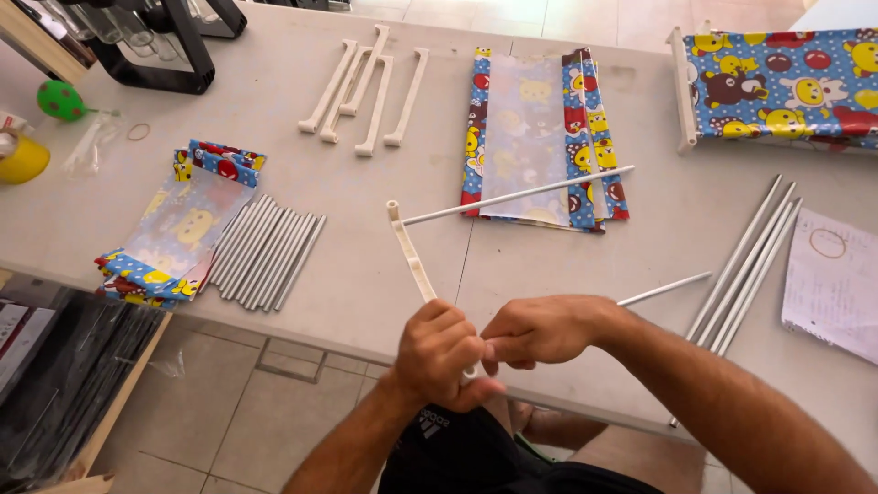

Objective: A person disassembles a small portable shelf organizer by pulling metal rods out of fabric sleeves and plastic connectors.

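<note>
At the near edge of the bench [366,302], the left hand [439,352] is closed around the lower end of a cream plastic bar [412,256]. The right hand [540,329] pinches a thin white rod [663,289] and holds its end at that same end of the bar. Another white rod [517,196] already stands out from the far end of the bar. It seems the rod is being pushed into a socket of the bar; this calls for keeping the rod straight, but the fingers hide the joint.

Toward the left edge lie a folded cartoon-print cloth [178,229] and a row of grey rods [265,252]. More cream bars [366,91] lie toward the far edge, and more grey rods [745,265] toward the right. Nothing lies in the way of the hands.
</note>
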